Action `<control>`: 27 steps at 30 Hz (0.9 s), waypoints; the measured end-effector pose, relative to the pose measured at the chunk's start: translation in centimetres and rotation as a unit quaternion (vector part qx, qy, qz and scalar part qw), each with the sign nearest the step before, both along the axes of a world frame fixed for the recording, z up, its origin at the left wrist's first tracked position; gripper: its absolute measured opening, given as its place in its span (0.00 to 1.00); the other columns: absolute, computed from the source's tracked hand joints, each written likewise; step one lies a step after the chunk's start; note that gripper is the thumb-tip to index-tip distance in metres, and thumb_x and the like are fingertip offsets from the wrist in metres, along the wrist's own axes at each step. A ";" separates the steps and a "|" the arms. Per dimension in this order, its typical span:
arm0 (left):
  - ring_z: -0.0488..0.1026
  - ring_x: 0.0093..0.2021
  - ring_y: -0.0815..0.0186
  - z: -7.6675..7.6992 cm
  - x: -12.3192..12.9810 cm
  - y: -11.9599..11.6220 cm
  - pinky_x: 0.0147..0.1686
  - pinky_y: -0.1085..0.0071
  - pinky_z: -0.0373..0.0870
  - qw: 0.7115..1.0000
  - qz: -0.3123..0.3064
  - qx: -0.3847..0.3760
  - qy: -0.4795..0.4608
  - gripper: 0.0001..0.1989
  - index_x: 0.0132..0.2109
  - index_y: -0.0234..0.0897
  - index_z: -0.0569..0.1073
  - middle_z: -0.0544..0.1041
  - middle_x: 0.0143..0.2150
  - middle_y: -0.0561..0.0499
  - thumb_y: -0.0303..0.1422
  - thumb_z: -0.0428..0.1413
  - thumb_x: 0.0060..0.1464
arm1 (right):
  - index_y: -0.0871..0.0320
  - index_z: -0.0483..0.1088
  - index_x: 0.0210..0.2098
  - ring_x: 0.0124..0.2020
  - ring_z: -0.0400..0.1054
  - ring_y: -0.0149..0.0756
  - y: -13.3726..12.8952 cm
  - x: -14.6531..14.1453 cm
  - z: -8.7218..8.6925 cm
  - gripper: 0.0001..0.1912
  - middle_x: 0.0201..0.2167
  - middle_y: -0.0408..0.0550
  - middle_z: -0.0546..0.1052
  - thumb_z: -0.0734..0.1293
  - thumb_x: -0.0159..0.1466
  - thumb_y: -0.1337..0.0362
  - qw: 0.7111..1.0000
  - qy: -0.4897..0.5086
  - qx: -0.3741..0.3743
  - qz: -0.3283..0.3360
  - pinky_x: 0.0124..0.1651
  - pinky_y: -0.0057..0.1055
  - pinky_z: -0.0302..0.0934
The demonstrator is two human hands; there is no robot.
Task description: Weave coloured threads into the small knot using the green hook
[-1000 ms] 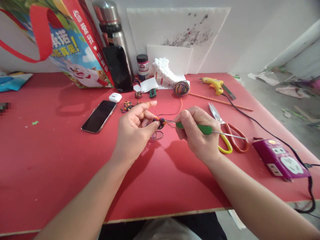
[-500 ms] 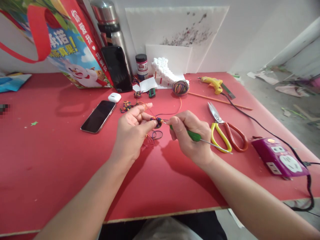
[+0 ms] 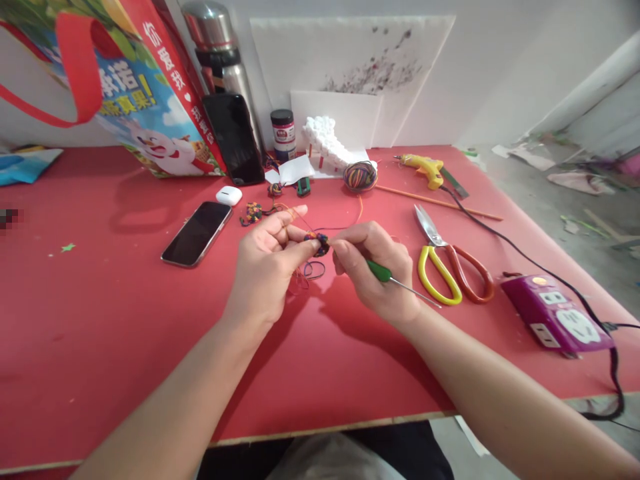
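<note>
Yarn ball (image 3: 360, 177) behind the crochet piece (image 3: 323, 245)

One head-worn camera looks forward and down, close over the table (image 3: 115, 313)

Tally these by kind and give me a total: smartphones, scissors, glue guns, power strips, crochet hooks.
Smartphones: 2
Scissors: 1 pair
Glue guns: 1
Power strips: 1
Crochet hooks: 1
Total: 6
</note>
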State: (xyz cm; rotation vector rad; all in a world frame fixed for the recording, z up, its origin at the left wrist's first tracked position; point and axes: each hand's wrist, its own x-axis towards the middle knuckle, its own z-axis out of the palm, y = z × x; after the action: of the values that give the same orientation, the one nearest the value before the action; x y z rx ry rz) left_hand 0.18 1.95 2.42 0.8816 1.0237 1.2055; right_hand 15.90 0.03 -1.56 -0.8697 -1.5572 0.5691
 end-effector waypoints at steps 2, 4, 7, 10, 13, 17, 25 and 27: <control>0.77 0.31 0.69 0.0 0.0 0.0 0.35 0.73 0.73 1.000 0.002 0.004 -0.004 0.25 0.50 0.33 0.79 0.78 0.28 0.56 0.24 0.72 0.41 | 0.55 0.74 0.40 0.27 0.71 0.30 0.0 0.3 0.3 0.07 0.29 0.43 0.79 0.68 0.75 0.61 1.000 -0.016 0.010 0.018 0.32 0.28 0.67; 0.77 0.31 0.69 0.1 -0.2 0.1 0.35 0.72 0.73 1.000 0.007 0.004 -0.009 0.25 0.48 0.33 0.80 0.78 0.28 0.56 0.23 0.72 0.40 | 0.55 0.75 0.42 0.29 0.74 0.32 0.1 0.6 0.5 0.06 0.32 0.45 0.81 0.67 0.75 0.64 0.998 -0.050 0.021 0.024 0.34 0.30 0.68; 0.76 0.30 0.70 0.2 -0.4 0.4 0.32 0.74 0.70 0.999 0.028 -0.002 -0.016 0.24 0.47 0.34 0.81 0.77 0.28 0.56 0.22 0.72 0.39 | 0.55 0.77 0.47 0.32 0.76 0.34 0.2 0.9 0.6 0.08 0.35 0.47 0.83 0.65 0.76 0.66 0.994 -0.095 0.046 0.023 0.36 0.32 0.71; 0.69 0.25 0.74 0.2 -0.8 0.9 0.24 0.77 0.62 0.997 0.030 -0.051 -0.042 0.20 0.44 0.34 0.83 0.76 0.28 0.56 0.20 0.70 0.39 | 0.54 0.75 0.54 0.37 0.79 0.35 0.5 1.0 0.0 0.09 0.41 0.49 0.85 0.66 0.76 0.66 0.986 -0.135 0.098 0.025 0.42 0.32 0.74; 0.60 0.22 0.79 0.1 -1.1 1.2 0.20 0.81 0.58 0.992 -0.006 -0.103 -0.078 0.17 0.40 0.32 0.84 0.74 0.27 0.56 0.19 0.68 0.39 | 0.54 0.72 0.58 0.41 0.79 0.36 0.9 1.1 -0.5 0.13 0.44 0.51 0.84 0.67 0.76 0.68 0.971 -0.182 0.156 0.020 0.44 0.32 0.75; 0.62 0.23 0.80 0.1 -1.0 1.3 0.21 0.83 0.60 0.989 -0.015 -0.118 -0.093 0.16 0.39 0.28 0.83 0.75 0.29 0.55 0.17 0.66 0.39 | 0.58 0.70 0.61 0.39 0.77 0.38 1.3 1.0 -1.1 0.15 0.41 0.53 0.81 0.64 0.76 0.71 0.938 -0.267 0.222 -0.011 0.41 0.34 0.75; 0.73 0.30 0.71 -0.6 -0.3 0.5 0.31 0.75 0.71 0.995 0.046 0.080 0.033 0.26 0.53 0.34 0.82 0.77 0.31 0.55 0.23 0.68 0.44 | 0.64 0.65 0.63 0.36 0.72 0.44 0.5 -0.7 -1.5 0.16 0.39 0.56 0.80 0.62 0.77 0.70 0.899 -0.342 0.245 -0.123 0.38 0.39 0.70; 0.70 0.30 0.72 -0.9 -0.4 0.5 0.30 0.74 0.68 0.986 0.056 0.129 0.087 0.27 0.55 0.36 0.83 0.77 0.33 0.55 0.24 0.67 0.45 | 0.66 0.66 0.61 0.35 0.71 0.44 0.2 -0.8 -1.2 0.15 0.38 0.56 0.79 0.62 0.76 0.71 0.896 -0.347 0.244 -0.130 0.37 0.39 0.69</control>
State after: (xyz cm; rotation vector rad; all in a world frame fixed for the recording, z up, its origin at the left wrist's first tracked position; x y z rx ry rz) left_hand -0.17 2.47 1.48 1.1618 1.0828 1.3959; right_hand 15.13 0.21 -2.78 -0.9086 -2.0467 -0.3777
